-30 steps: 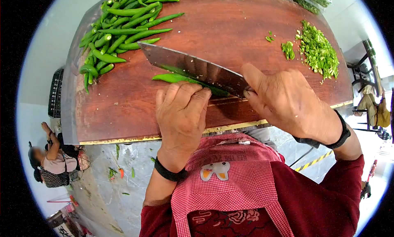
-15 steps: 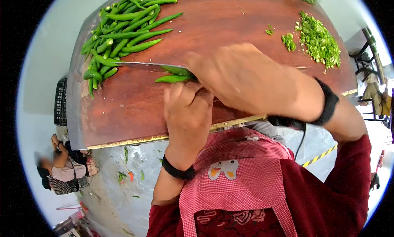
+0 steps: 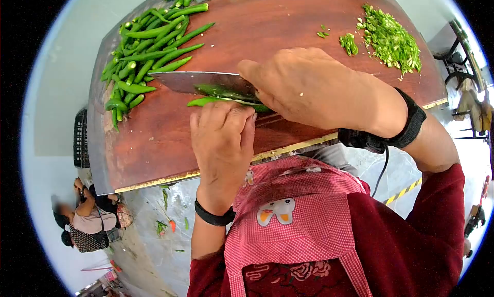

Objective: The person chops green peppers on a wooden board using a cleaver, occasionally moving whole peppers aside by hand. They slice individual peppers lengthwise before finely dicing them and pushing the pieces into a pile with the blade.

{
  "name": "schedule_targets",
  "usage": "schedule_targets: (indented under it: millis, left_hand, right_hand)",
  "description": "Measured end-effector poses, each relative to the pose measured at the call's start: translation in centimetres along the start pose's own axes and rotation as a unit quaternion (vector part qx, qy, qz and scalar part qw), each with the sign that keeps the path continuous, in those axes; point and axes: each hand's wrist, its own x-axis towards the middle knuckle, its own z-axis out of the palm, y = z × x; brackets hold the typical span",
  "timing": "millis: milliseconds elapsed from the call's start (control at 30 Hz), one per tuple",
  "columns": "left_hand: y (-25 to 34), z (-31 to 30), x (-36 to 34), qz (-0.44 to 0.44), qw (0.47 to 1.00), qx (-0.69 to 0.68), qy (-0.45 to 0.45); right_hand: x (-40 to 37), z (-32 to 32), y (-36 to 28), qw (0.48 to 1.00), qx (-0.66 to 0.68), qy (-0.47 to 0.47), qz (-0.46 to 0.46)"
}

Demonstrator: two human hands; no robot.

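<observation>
My right hand (image 3: pixel 319 88) is closed round the grip of a knife, which the fingers hide. Its broad blade (image 3: pixel 177 82) points left, with green reflected on its side. Just below the blade a green chili pepper (image 3: pixel 204 100) lies lengthwise on the wooden table (image 3: pixel 170 137), with a pale cut line along it. The bent fingers of my left hand (image 3: pixel 221 137) press on this pepper and hide part of it. A pile of whole green chili peppers (image 3: pixel 149 45) lies beyond the knife tip.
Chopped green pepper (image 3: pixel 393 40) is heaped at the far right, with a smaller bit of slices (image 3: pixel 349 44) beside it. The table's yellow front edge (image 3: pixel 288 154) runs close to my apron (image 3: pixel 303 220). Another person (image 3: pixel 90 217) sits at the lower left.
The blade has turned to show more of its flat side. My left hand has shifted slightly left and now lies along the pepper. The whole view has shifted slightly.
</observation>
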Motion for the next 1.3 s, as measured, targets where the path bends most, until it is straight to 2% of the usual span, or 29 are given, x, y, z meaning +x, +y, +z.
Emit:
schedule_targets:
  millis: [100, 200, 300, 367, 433, 500, 733, 800, 833, 900, 933, 1000, 1133, 1167, 1233, 1300]
  left_hand:
    - [-0.3, -0.4, -0.4, 0.006, 1.0, 0.007, -0.005]
    - [-0.4, -0.4, -0.9, 0.009, 1.0, -0.02, -0.008]
    - [-0.9, -0.7, -1.1, -0.033, 0.999, 0.005, 0.002]
    - [-1.5, -1.2, -0.8, -0.045, 0.991, 0.122, 0.039]
    - [-2.1, -1.6, -0.7, -0.058, 0.988, 0.144, 0.022]
    - [-2.9, -1.8, -0.8, -0.085, 0.991, 0.1, -0.038]
    - [-3.3, -2.2, -0.5, -0.123, 0.99, 0.051, -0.042]
    - [-3.3, -2.3, -0.6, -0.135, 0.99, 0.017, -0.035]
    - [-3.3, -2.4, -0.6, -0.134, 0.99, 0.018, -0.035]
    - [-3.3, -2.6, -0.7, -0.097, 0.988, 0.116, -0.041]
    - [-3.3, -2.8, -0.7, -0.097, 0.988, 0.117, -0.04]
    - [-3.6, -3.7, -0.6, -0.045, 0.974, 0.215, -0.052]
    - [-4.8, -6.8, -0.9, -0.042, 0.974, 0.214, -0.055]
    - [-5.8, -7.8, -1.5, -0.04, 0.975, 0.213, -0.056]
    - [-7.7, -9.5, -2.7, -0.075, 0.976, 0.204, -0.011]
    - [-7.6, -10.6, -3.2, -0.102, 0.968, 0.227, -0.022]
  right_hand:
    - [0.0, 0.1, 0.2, 0.999, 0.037, -0.016, 0.032]
    - [-0.7, -0.3, 0.1, 0.999, 0.015, -0.016, 0.042]
    - [-1.6, -1.0, 0.6, 0.998, 0.035, -0.028, 0.049]
    - [-2.3, -1.6, 0.8, 0.997, 0.037, -0.034, 0.057]
    - [-2.8, -1.6, 0.8, 0.996, 0.041, -0.043, 0.06]
    - [-3.0, -1.5, 0.8, 0.998, 0.011, -0.033, 0.051]
    - [-1.6, -0.8, 0.6, 0.997, 0.029, -0.039, 0.054]
    - [-0.7, 0.0, 0.6, 0.999, 0.033, 0.016, -0.003]
    - [-0.3, 0.5, 0.8, 0.999, 0.033, 0.018, -0.003]
    - [0.4, 1.3, 1.1, 0.999, -0.023, 0.022, -0.023]
    - [0.5, 1.2, 1.1, 0.999, -0.023, 0.023, -0.024]
    - [0.5, 0.8, 1.0, 1.0, 0.024, -0.017, 0.004]
    - [-0.1, 0.4, 0.9, 0.999, 0.037, -0.019, 0.006]
    - [0.0, 0.4, 0.7, 0.999, 0.02, -0.026, 0.031]
    - [0.2, 0.0, 0.6, 0.998, 0.002, -0.032, 0.054]
    - [0.4, -0.1, 0.4, 0.996, 0.041, -0.05, 0.062]
